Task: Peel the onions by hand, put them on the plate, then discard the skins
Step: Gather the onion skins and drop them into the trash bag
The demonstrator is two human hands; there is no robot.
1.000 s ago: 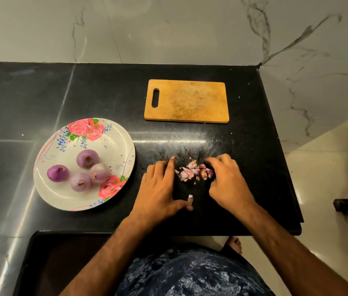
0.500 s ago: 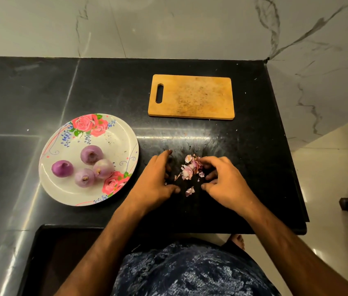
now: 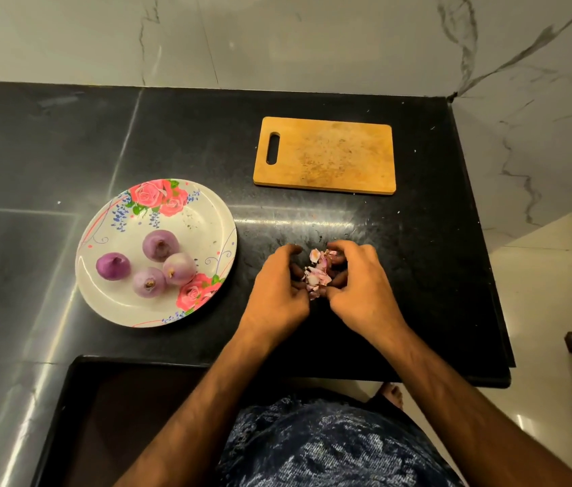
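Left grip (image 3: 279, 286) and right grip (image 3: 358, 282) curl round skins (image 3: 317, 274); plate (image 3: 196, 224) holds four onions (image 3: 159, 245)

No readable text in view
The plate (image 3: 207, 219) at left centre carries only printed roses and blue sprigs, the chopping board (image 3: 325, 156) in the upper middle only scuffs; anything finer is perhaps too small to tell

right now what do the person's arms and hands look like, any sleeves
Left hand and right hand are bare: no gloves, rings or watch in view. Forearms bare too, no sleeves showing. Dark blue patterned garment at the lap.
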